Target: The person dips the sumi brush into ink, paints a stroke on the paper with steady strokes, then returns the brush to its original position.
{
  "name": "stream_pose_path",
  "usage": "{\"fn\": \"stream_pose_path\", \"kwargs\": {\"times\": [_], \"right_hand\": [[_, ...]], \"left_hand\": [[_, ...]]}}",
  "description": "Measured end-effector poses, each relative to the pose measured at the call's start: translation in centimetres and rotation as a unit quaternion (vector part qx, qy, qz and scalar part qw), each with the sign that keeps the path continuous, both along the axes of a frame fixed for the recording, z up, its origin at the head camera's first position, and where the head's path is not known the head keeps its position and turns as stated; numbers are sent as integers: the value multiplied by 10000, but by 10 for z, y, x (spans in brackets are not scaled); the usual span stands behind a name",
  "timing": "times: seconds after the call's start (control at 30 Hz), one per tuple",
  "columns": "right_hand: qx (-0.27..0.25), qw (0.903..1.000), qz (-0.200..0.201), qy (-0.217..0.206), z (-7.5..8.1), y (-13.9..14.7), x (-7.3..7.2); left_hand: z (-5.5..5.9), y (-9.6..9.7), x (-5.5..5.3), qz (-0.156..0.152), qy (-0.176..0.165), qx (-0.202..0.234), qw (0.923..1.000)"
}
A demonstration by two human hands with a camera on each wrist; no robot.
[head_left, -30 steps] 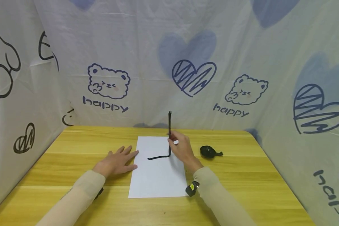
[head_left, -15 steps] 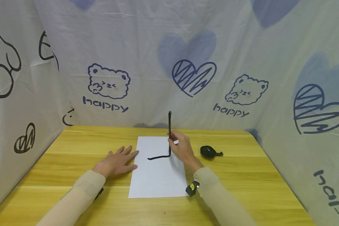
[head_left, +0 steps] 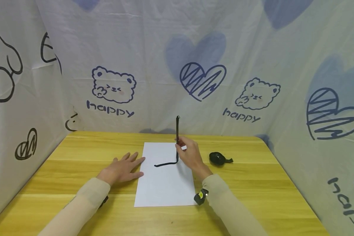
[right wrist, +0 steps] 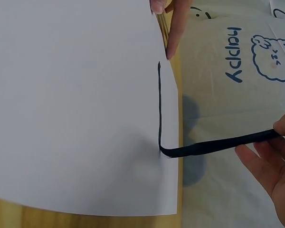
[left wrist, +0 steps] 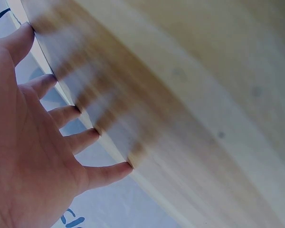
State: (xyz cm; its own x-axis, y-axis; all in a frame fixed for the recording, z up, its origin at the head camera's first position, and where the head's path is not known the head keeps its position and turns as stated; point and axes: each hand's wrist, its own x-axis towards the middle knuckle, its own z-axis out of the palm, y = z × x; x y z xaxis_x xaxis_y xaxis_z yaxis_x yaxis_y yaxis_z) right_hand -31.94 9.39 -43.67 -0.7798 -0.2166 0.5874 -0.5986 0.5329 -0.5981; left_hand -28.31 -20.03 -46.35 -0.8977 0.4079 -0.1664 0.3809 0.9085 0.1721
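A person's right hand (head_left: 190, 155) pinches a black strap (head_left: 177, 137) partway up and holds that part upright over a white sheet of paper (head_left: 165, 186) on a wooden table (head_left: 253, 183). Below the fingers the strap drops straight to the sheet, bends sharply, and its lower end lies flat, running leftward toward the left hand (head_left: 122, 169); the top end stands clear above the fingers. The long axis is thus vertical in the grip and sideways on the paper, with the right hand the one in contact and the left hand near the free tip but apart from it. The left hand lies flat, fingers straight and spread, palm down on the table with its fingertips at the sheet's left edge. A coiled black strap (head_left: 217, 158) rests on the table just right of the right hand. Compared with a second ago nothing visibly differs: both hands and the strap keep the same positions.
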Motion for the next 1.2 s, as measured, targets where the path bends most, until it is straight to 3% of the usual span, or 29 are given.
{"fn": "stream_pose_path", "kwargs": {"times": [1.2], "right_hand": [[291, 9989, 205, 320, 3, -2, 5]], "left_hand": [[-1, 0, 1, -5, -22, 35, 10000]]}}
